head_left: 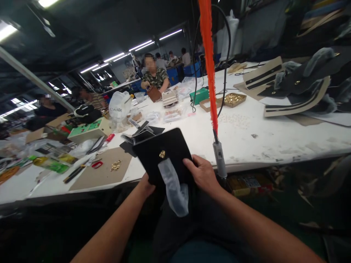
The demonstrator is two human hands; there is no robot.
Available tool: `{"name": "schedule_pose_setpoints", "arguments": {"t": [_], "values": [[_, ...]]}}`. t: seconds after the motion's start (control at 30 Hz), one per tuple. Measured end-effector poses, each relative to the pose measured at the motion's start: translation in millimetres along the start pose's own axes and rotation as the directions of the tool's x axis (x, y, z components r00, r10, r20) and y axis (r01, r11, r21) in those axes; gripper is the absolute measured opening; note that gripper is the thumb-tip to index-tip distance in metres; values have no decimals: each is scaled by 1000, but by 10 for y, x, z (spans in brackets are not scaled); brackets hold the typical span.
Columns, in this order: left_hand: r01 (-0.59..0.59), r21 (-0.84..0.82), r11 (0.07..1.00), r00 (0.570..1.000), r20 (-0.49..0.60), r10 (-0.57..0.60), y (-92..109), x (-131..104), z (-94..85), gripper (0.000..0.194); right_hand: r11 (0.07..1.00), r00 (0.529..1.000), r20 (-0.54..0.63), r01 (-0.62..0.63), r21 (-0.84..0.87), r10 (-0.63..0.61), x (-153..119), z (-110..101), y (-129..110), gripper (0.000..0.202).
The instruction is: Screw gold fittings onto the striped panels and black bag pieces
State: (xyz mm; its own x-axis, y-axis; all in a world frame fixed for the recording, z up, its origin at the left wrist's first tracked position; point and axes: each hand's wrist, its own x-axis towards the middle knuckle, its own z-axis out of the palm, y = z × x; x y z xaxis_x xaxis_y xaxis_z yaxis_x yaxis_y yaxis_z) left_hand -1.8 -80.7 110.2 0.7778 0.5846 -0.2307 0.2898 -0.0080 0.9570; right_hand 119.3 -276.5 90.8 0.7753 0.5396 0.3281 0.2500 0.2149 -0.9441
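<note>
A black flat panel [175, 146] with a gold clasp [162, 154] is held upright over my lap. A strip of translucent wrapping [172, 190] hangs from its front below the clasp. My right hand [201, 171] grips the panel's right edge, thumb on the front face. At the lower left edge my left hand [147, 185] holds the same panel, its fingers mostly hidden behind it. Just behind the panel, more black pieces [145, 132] with wrapping lie on the white table [241, 138].
An orange-wrapped cord [208, 65] hangs right of the panel, ending in a grey holder [219, 159]. Gold fittings [116, 165] lie on a brown board [101, 175] at left. Black and beige pieces [298, 98] are piled at right. A person [156, 76] sits across the table.
</note>
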Motion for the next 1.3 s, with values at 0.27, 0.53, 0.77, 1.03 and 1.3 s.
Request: {"name": "schedule_pose_setpoints", "arguments": {"t": [0.27,0.53,0.77,1.03,1.3], "values": [[286,-416,863,943,283,-176,34,-225,329,56,926,951,-89,-264,269,297,385,-33,376,44],[344,-503,793,938,224,-265,-113,-110,414,29,934,957,-276,-16,-357,-89,-166,-133,354,25],[373,-513,773,927,244,-285,-438,-139,280,31,875,990,-33,102,-474,-134,-475,57,396,9],[461,-545,700,884,349,-310,-1116,-369,197,45,839,999,29,27,-544,-13,41,110,505,14],[333,-491,805,936,278,-217,-1088,-396,108,50,542,967,181,55,-839,181,455,449,746,14]]}}
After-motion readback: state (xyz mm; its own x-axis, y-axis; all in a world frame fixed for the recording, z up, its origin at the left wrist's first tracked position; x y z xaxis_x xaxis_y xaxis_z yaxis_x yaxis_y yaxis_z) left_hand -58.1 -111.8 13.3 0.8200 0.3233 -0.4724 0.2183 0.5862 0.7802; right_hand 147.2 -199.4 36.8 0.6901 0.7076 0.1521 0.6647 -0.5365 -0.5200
